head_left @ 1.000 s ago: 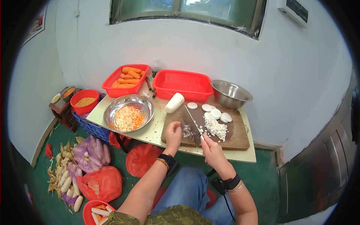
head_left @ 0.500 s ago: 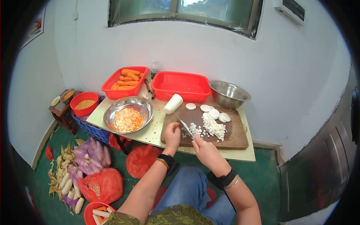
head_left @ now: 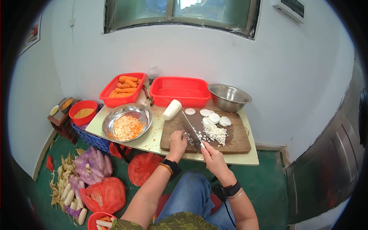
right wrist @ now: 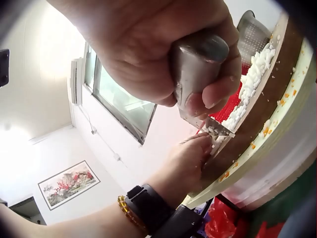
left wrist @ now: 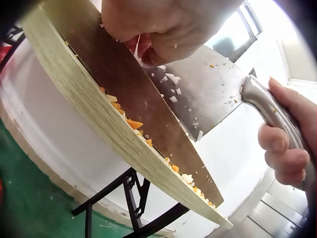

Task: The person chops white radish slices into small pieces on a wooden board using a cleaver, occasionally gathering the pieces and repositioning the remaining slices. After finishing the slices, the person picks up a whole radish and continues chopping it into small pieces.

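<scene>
A cutting board bears a heap of diced white radish, several round slices and a thick radish piece at its back left edge. My right hand grips the metal handle of a cleaver, its blade slanting up and left over the board. Left of the blade, my left hand is curled low at the board's front left. In the left wrist view a thin white sliver shows between the curled fingers, close beside the blade; the palm side is mostly hidden.
A steel bowl of chopped orange and white bits stands left of the board. Behind are a basket of carrots, a red basket and an empty steel bowl. Red bags lie on the floor.
The cleaver has shifted and turned, its blade face showing more broadly than half a second ago. My right hand has moved slightly right and down. The head view has shifted slightly.
</scene>
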`<control>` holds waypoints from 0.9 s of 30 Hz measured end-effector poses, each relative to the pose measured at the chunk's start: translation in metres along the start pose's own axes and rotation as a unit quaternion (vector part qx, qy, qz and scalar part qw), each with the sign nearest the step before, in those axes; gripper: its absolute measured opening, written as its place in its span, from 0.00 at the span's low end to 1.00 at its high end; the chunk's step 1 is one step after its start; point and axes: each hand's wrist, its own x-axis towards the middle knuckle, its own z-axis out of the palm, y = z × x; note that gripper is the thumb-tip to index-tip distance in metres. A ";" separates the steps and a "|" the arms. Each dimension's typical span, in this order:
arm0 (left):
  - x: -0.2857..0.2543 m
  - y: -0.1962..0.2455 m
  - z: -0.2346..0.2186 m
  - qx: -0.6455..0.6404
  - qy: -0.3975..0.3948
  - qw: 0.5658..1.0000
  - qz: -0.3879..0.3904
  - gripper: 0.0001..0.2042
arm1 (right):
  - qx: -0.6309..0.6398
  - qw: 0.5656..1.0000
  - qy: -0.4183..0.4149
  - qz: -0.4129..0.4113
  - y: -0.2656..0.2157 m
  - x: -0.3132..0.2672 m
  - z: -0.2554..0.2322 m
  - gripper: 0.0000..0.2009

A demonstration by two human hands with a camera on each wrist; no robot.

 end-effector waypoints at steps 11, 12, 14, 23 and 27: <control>-0.015 0.051 0.012 0.233 -0.153 0.960 -0.024 0.32 | 0.457 0.857 0.117 0.209 0.026 -0.012 -0.043 0.20; -0.013 0.052 0.015 0.227 -0.161 0.960 -0.031 0.33 | 0.482 0.841 0.124 0.214 0.032 -0.014 -0.049 0.16; -0.010 0.055 0.024 0.214 -0.177 0.960 -0.044 0.34 | 0.547 0.795 0.144 0.217 0.048 -0.019 -0.058 0.14; 0.015 0.085 0.065 0.178 -0.274 0.942 -0.074 0.39 | 0.653 0.705 0.144 0.236 0.095 -0.033 -0.069 0.17; 0.024 0.096 0.068 0.234 -0.261 0.936 0.030 0.36 | 0.658 0.701 0.140 0.236 0.102 -0.032 -0.070 0.18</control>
